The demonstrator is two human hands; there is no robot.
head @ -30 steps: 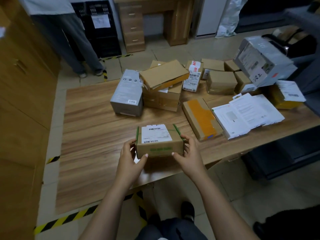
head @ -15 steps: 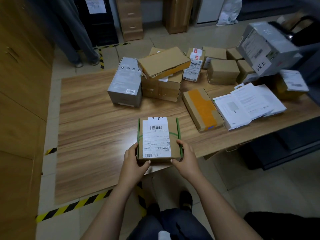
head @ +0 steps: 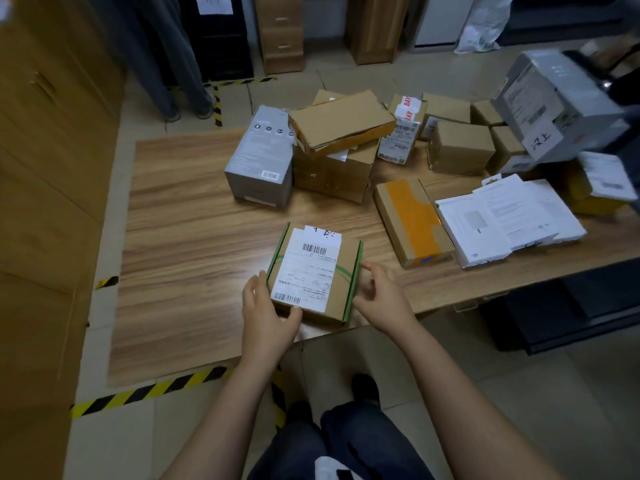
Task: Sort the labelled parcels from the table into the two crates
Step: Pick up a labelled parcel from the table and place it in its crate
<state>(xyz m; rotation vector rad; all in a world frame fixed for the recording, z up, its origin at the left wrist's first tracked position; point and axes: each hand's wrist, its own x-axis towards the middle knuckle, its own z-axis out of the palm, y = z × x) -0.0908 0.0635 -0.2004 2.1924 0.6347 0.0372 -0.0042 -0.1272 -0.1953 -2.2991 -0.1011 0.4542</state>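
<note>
- Head view: left hand (head: 268,315) grips the labelled parcel (head: 313,271) at its near left corner, thumb on top
- right hand (head: 381,296) curls its fingers round the right edge
- it is held label up over the near edge of the table (head: 194,237)

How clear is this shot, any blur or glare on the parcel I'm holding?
Head view: dim room, mild glare on the table beside the parcel; its barcodes show, small print doesn't resolve; the grey box at upper right is motion-smeared; wide-angle bending toward the edges.
</note>
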